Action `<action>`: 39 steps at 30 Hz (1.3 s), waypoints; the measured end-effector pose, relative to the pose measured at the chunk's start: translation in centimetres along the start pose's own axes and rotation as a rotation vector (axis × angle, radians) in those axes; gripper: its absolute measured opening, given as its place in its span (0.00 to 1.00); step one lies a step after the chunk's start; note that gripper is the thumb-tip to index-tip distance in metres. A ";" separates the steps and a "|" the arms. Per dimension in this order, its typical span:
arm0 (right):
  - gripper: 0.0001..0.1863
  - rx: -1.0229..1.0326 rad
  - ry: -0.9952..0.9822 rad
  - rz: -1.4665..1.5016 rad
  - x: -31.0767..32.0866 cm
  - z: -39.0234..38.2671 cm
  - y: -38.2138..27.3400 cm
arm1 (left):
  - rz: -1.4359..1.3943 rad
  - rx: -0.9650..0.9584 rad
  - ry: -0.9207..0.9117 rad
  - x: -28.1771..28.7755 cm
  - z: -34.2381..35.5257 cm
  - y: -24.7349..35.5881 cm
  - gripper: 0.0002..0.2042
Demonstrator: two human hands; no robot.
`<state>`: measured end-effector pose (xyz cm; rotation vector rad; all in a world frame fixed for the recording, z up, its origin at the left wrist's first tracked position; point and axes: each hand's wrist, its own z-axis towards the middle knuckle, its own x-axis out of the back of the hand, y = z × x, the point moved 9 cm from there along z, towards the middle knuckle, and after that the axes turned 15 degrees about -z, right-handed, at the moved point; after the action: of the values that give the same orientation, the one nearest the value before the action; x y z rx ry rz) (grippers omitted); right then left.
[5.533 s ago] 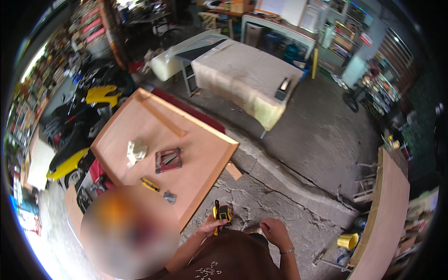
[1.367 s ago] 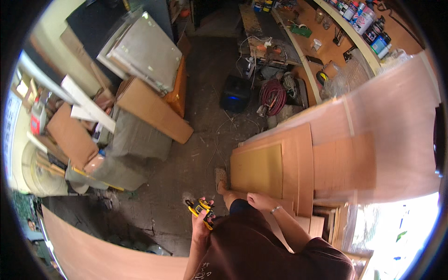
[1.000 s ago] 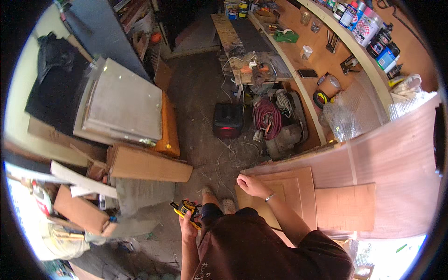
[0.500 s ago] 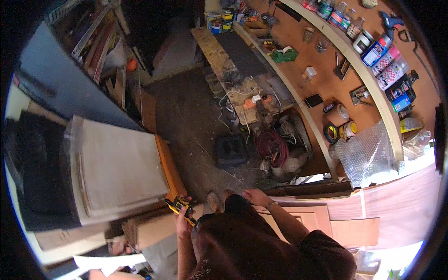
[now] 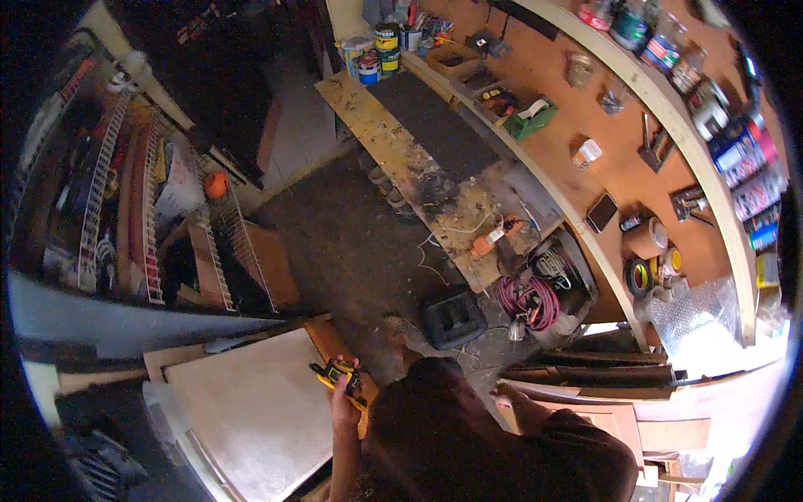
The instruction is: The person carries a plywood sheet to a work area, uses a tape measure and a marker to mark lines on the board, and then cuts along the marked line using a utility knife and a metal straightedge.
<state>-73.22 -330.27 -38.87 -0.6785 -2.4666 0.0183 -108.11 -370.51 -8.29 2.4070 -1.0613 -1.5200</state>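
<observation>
My left hand (image 5: pixel 344 402) is raised and closed around a yellow-and-black hand tool (image 5: pixel 341 376); its exact kind is too small to make out. The tool is over the right edge of a large pale board (image 5: pixel 251 410), beside an orange-brown wooden edge (image 5: pixel 324 339). My right hand (image 5: pixel 505 396) hangs low at my right side, close to stacked wooden panels (image 5: pixel 577 381). Its fingers are smeared and partly dark, so whether they hold anything cannot be seen.
A stained workbench (image 5: pixel 393 138) carries an orange power strip (image 5: pixel 492 240). On the floor are a black plastic box (image 5: pixel 452 320) and a coiled red hose (image 5: pixel 529 303). Wire shelving (image 5: pixel 150 226) stands left. The brown shelf (image 5: pixel 602 142) at right holds a phone, tape rolls, bottles and cans.
My view has swung left, bringing more of the wire shelving into sight. My left hand, still holding the tool, now appears over the pale board. My right hand has shifted lower and right in view.
</observation>
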 end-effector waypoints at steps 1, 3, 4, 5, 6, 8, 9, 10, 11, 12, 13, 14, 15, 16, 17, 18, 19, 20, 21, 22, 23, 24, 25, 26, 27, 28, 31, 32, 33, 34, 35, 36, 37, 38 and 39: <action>0.19 0.009 -0.047 0.055 1.7 2.4 -2.3 | -0.004 -0.010 0.001 -0.7 1.9 0.9 0.30; 0.20 0.120 0.142 0.079 8.3 7.9 -8.3 | 0.007 -0.016 0.023 -2.1 5.8 3.3 0.29; 0.21 0.140 0.198 0.062 11.6 10.5 -11.3 | 0.011 -0.017 -0.037 -3.4 7.5 4.4 0.28; 0.18 0.181 0.613 -0.104 17.4 11.5 -15.7 | 0.020 -0.003 -0.052 -4.2 9.1 5.3 0.27; 0.16 0.307 0.582 -0.165 20.5 12.5 -19.1 | 0.026 0.008 -0.071 -5.3 11.0 6.3 0.26; 0.12 0.557 0.671 -0.046 30.8 13.0 -24.3 | 0.005 0.012 -0.117 -7.5 15.0 7.8 0.23; 0.12 0.631 0.764 0.160 35.5 11.5 -26.4 | -0.004 0.028 -0.094 -7.8 16.7 8.5 0.22; 0.12 0.599 0.767 0.266 39.4 10.9 -28.2 | -0.009 0.045 -0.069 -7.9 18.3 9.3 0.22; 0.12 0.479 0.721 0.356 42.4 10.7 -29.2 | -0.014 0.066 -0.045 -7.9 20.1 10.0 0.21; 0.13 0.419 0.733 0.448 45.2 9.9 -30.1 | -0.018 0.086 -0.022 -7.9 22.1 10.4 0.21; 0.14 0.308 0.684 0.427 47.0 9.7 -30.9 | -0.024 0.106 0.001 -7.8 24.3 10.6 0.21; 0.15 0.261 0.695 0.407 49.1 9.5 -31.7 | -0.031 0.125 0.023 -7.7 26.4 11.0 0.21; 0.16 0.233 0.729 0.368 51.0 9.5 -32.3 | -0.013 0.155 -0.007 -8.1 28.4 11.4 0.21; 0.17 0.169 0.637 0.348 51.4 10.3 -32.4 | 0.003 0.187 -0.039 -8.7 30.4 11.7 0.21; 0.19 0.125 0.565 0.308 51.3 11.0 -32.3 | 0.008 0.221 -0.072 -9.3 32.3 11.9 0.21; 0.22 0.081 0.488 0.270 50.7 11.8 -32.0 | 0.018 0.231 -0.068 -10.0 34.1 12.0 0.21; 0.21 0.061 0.504 0.322 50.6 12.4 -31.5 | 0.073 0.241 -0.046 -10.6 35.8 12.5 0.21; 0.20 0.022 0.498 0.364 50.1 13.3 -30.9 | 0.094 0.257 -0.043 -11.7 37.7 13.3 0.22; 0.20 -0.014 0.478 0.373 49.2 14.3 -31.0 | 0.114 0.271 -0.037 -12.9 39.5 14.6 0.22; 0.20 -0.072 0.432 0.361 48.2 15.5 -30.7 | 0.115 0.284 -0.078 -14.4 41.1 15.8 0.22; 0.20 0.001 0.403 0.357 47.7 16.6 -31.7 | 0.116 0.296 -0.117 -15.7 42.4 17.5 0.22; 0.21 0.075 0.376 0.358 47.4 17.8 -33.1 | 0.111 0.305 -0.168 -17.2 44.2 19.2 0.22; 0.21 0.076 0.301 0.351 47.2 19.1 -34.0 | 0.152 0.294 -0.151 -18.2 46.4 20.9 0.22; 0.22 0.174 0.382 0.147 48.4 19.4 -36.0 | 0.182 0.284 -0.140 -19.0 48.4 22.4 0.22; 0.22 0.127 0.378 0.237 49.6 20.6 -36.5 | 0.213 0.276 -0.125 -19.6 50.0 23.7 0.22; 0.21 0.080 0.371 0.331 50.8 21.2 -37.2 | 0.255 0.257 -0.108 -20.0 51.2 25.2 0.23; 0.17 -0.006 0.491 0.466 57.8 20.0 -39.6 | 0.386 0.186 -0.099 -22.3 55.4 29.2 0.23; 0.16 -0.010 0.563 0.483 60.8 19.0 -40.4 | 0.361 0.200 -0.109 -23.0 57.3 29.7 0.23; 0.15 -0.018 0.641 0.489 64.6 17.9 -39.3 | 0.337 0.217 -0.118 -24.9 59.5 28.2 0.23; 0.15 -0.005 0.727 0.490 67.8 16.7 -40.1 | 0.312 0.230 -0.122 -25.3 61.1 28.2 0.23; 0.15 0.034 0.828 0.477 71.6 16.0 -40.5 | 0.343 0.212 -0.112 -25.9 62.5 28.1 0.23; 0.15 -0.043 0.873 0.527 74.5 15.7 -39.8 | 0.375 0.192 -0.100 -26.4 63.8 28.1 0.23; 0.15 -0.093 0.931 0.561 77.5 15.5 -39.1 | 0.407 0.171 -0.087 -26.9 64.9 28.0 0.23; 0.16 -0.160 0.970 0.591 80.3 15.6 -38.1 | 0.357 0.186 -0.109 -27.6 65.7 27.5 0.23; 0.16 -0.163 1.062 0.614 83.3 15.1 -37.1 | 0.307 0.198 -0.130 -28.1 66.4 27.1 0.23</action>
<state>-157.35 -321.18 -1.66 -1.1211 -1.2081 -0.2443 -183.78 -356.19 -8.29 2.1506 -1.5930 -1.5420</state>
